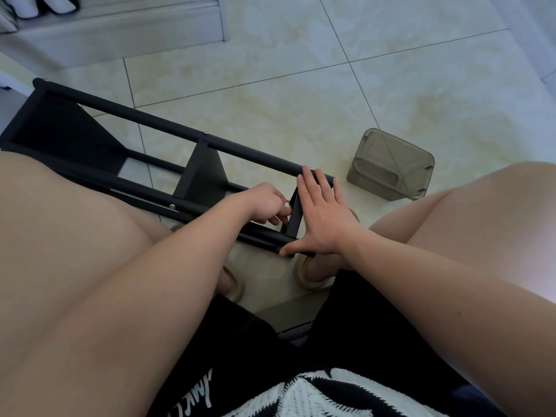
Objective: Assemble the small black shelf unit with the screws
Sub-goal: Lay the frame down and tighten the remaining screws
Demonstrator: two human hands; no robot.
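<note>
While the right hand (323, 218) is lying flat with fingers straight, spanning the near ends of both rails (168, 123) and bracing the end panel (294, 215), the left hand (267, 206) is pinching a small metal part (287, 203) against that panel; screw or key, too small to tell. The shelf unit (207, 173) is lying on its side on the floor (301, 100), looking stiff, light and smooth-painted, so I'm judging the round rails as safer grip points than the thin panel edges. Open tile is running ahead and right, with only a grey container (391, 165) sitting near the rail end.
</note>
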